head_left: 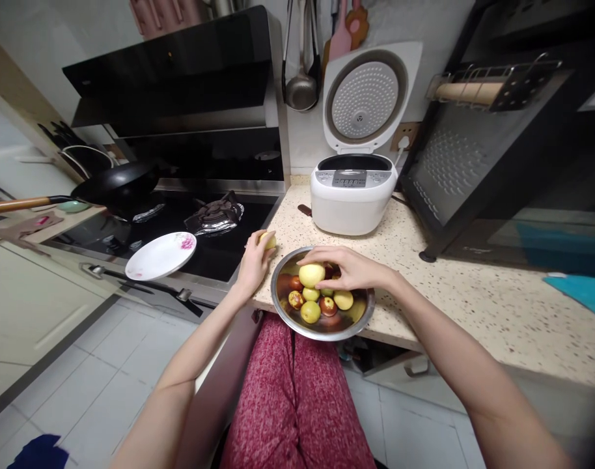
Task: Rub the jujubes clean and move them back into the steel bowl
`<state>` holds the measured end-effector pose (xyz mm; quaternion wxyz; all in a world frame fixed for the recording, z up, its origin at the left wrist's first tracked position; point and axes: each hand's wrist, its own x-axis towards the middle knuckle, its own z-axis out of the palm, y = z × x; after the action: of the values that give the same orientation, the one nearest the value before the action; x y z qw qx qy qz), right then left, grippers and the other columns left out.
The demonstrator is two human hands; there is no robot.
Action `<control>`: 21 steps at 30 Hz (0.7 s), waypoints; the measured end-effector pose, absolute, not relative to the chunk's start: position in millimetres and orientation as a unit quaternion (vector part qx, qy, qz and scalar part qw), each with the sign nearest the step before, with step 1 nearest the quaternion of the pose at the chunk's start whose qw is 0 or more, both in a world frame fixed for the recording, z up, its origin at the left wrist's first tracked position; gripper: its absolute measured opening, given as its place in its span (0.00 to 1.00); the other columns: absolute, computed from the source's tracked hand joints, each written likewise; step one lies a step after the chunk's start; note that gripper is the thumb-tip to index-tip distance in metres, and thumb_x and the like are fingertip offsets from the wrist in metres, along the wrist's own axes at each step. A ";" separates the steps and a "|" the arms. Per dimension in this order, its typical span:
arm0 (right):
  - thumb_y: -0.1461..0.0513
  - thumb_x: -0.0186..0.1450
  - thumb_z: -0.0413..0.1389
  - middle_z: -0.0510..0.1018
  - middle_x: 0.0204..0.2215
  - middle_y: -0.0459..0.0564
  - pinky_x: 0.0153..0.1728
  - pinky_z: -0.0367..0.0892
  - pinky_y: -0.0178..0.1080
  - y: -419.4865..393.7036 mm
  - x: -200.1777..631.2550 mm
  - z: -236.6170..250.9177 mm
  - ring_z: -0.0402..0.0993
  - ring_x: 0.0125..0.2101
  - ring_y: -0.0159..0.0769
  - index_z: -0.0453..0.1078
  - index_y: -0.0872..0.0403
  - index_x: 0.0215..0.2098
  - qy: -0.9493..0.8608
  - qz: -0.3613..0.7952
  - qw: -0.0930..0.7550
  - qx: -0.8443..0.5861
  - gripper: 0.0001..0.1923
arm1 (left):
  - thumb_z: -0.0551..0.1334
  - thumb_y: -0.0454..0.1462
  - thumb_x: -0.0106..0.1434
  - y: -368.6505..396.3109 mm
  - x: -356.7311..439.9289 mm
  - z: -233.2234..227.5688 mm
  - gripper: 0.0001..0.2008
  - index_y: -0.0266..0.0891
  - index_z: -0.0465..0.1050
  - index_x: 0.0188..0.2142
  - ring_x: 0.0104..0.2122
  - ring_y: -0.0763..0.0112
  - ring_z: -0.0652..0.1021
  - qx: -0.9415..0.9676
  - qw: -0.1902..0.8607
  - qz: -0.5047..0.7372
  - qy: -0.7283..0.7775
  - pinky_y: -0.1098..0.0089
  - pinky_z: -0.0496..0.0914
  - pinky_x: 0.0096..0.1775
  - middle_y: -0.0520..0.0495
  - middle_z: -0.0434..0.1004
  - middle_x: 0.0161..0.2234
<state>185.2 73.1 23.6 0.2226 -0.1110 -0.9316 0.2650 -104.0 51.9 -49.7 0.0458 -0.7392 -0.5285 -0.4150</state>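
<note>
At a speckled kitchen counter [473, 286], a person's two bare hands work at a metal bowl [321, 331] of small fruit that sits at the counter's front edge. The right hand [349, 268] reaches over the bowl from the right, its fingers closed around a pale yellow-green fruit [311, 274] held just above the others. Beneath it in the bowl lie more fruits [321, 305], some yellow-green, some mottled red-brown. The left hand [254, 260] rests just left of the bowl, at the counter's corner, fingers curled around a second yellow fruit [268, 240] that shows above the knuckles.

Behind the bowl stands a white rice cooker [352, 198] with its lid [368, 98] raised. Left of the bowl, past the counter's end, a white plate [161, 256] with a pink flower lies on the front of a black stove [180, 228], and a dark wok [116, 184] with a wooden handle sits farther left. A black rack [478, 169] rises to the right, behind the bowl. Ladles [301, 85] hang on the wall above the cooker.
</note>
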 end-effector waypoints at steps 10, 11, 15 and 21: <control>0.54 0.71 0.63 0.82 0.51 0.54 0.55 0.72 0.49 69.9 180.8 21.9 0.78 0.51 0.46 0.75 0.50 0.59 -0.910 0.230 0.301 -0.171 0.20 | 0.66 0.39 0.72 39.2 -92.4 -35.3 0.23 0.47 0.70 0.65 0.59 0.56 0.78 -0.777 0.088 -0.522 -0.340 0.53 0.78 0.58 0.39 0.75 0.60; 0.54 0.71 0.62 0.82 0.51 0.54 0.55 0.72 0.49 68.4 179.2 21.3 0.79 0.51 0.46 0.76 0.51 0.58 -0.904 0.222 0.317 -0.181 0.19 | 0.67 0.38 0.71 39.1 -93.0 -36.0 0.24 0.48 0.70 0.65 0.58 0.57 0.79 -0.786 0.108 -0.520 -0.317 0.54 0.79 0.57 0.40 0.76 0.60; 0.54 0.73 0.60 0.82 0.51 0.54 0.55 0.73 0.50 63.1 173.0 17.6 0.79 0.51 0.45 0.75 0.50 0.57 -0.897 0.199 0.349 -0.184 0.17 | 0.67 0.36 0.70 38.6 -93.6 -36.2 0.25 0.51 0.70 0.65 0.55 0.61 0.81 -0.793 0.155 -0.531 -0.254 0.60 0.83 0.51 0.41 0.76 0.58; 0.52 0.70 0.64 0.79 0.58 0.56 0.59 0.71 0.53 59.3 169.1 14.9 0.77 0.57 0.47 0.70 0.50 0.63 -0.889 0.211 0.369 -0.170 0.26 | 0.67 0.34 0.70 28.6 -84.3 -20.0 0.26 0.50 0.70 0.66 0.56 0.62 0.81 -0.837 0.106 -0.497 -0.205 0.59 0.82 0.54 0.41 0.78 0.58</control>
<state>169.1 59.3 14.9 0.3693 -0.1699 -0.8889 0.2112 -84.3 28.6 -20.0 0.1061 -0.8366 -0.2048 -0.4969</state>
